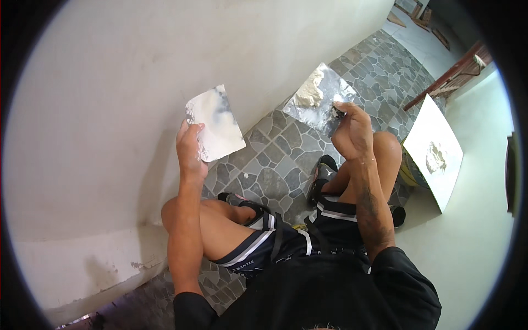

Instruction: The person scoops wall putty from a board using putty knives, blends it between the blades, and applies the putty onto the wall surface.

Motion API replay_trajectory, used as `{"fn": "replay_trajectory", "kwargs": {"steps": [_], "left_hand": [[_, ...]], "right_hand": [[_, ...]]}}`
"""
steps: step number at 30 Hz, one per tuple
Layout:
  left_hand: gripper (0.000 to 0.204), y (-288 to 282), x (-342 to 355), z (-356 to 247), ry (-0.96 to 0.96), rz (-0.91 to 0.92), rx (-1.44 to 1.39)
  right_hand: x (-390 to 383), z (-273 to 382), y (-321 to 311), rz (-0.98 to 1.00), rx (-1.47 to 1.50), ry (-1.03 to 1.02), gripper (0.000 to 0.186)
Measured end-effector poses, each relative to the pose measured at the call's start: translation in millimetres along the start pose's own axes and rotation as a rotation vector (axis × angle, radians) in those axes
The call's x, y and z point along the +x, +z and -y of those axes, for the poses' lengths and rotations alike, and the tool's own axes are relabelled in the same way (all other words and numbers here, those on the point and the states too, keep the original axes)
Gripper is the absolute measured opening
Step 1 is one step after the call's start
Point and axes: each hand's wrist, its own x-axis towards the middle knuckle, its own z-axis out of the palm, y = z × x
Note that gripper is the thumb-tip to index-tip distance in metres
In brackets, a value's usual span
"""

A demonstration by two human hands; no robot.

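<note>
In my left hand (190,147) is a thin, flat putty spreader (219,124), held by its lower left edge with the thumb on top. Its face is mostly coated white, with a grey patch near the upper right. My right hand (355,131) pinches the near right corner of a square, shiny metal plate (324,105). A thick lump of cream-white putty (311,92) sits on that plate's far left part. The spreader and the plate are apart, both raised above the floor between my knees and the wall.
A pale wall (110,121) runs along my left and ahead. Grey stone-patterned tiles (269,181) cover the floor. At my right, a white board (448,165) with a putty smear rests tilted on a bucket (411,170). Beyond it stands a reddish-brown frame (443,82).
</note>
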Motion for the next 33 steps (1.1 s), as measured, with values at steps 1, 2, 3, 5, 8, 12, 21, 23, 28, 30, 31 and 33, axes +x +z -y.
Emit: {"fn": "replay_trajectory", "kwargs": {"steps": [1,2,3,5,8,12,21,23,28,30,31,33], "left_hand": [[0.035,1.5,1.5,-0.3,-0.001,0.028,-0.004],[0.035,3.5,1.9,-1.0,-0.021,0.004,-0.03],[0.034,3.8,2.0,-0.2,-0.026,-0.007,-0.059],[0.034,10.7,3.7,-2.6,-0.048,-0.02,-0.064],[0.034,18.6,4.6,-6.9,-0.048,-0.029,-0.075],[0.035,32.8,3.8,-11.7,0.0,-0.032,-0.062],[0.031,42.9,9.7,-4.8,-0.034,-0.034,-0.071],[0.03,41.7,9.1,2.3,-0.11,-0.029,-0.101],[0.037,47.6,8.8,12.5,-0.31,0.109,-0.195],[0.034,52.3,6.2,8.9,-0.331,0.132,-0.228],[0.031,54.2,3.6,6.4,-0.384,0.151,-0.241],[0.033,57.4,-10.1,3.6,-0.29,0.186,-0.299]], "right_hand": [[0.3,-1.5,-0.1,0.016,-0.002,-0.01,0.019],[1.2,-2.5,-0.7,0.006,-0.013,-0.018,0.019],[1.1,-3.5,-2.2,0.041,-0.002,-0.004,0.02],[3.9,-1.4,-5.7,0.025,0.014,-0.004,0.021],[7.1,-3.2,-12.5,0.021,0.02,0.029,0.024],[13.6,-12.1,-19.9,0.007,0.066,0.031,0.024],[15.6,-20.4,-10.8,0.032,0.056,0.061,0.027],[10.1,-21.0,0.5,0.042,-0.04,-0.089,0.026],[0.9,-23.4,30.6,0.259,-1.028,-0.597,0.036],[7.9,-28.2,39.7,0.519,-1.134,-0.88,0.049],[12.3,-32.1,42.5,0.712,-1.132,-1.016,0.058],[11.3,-38.1,39.6,0.835,-1.159,-0.992,0.07]]}}
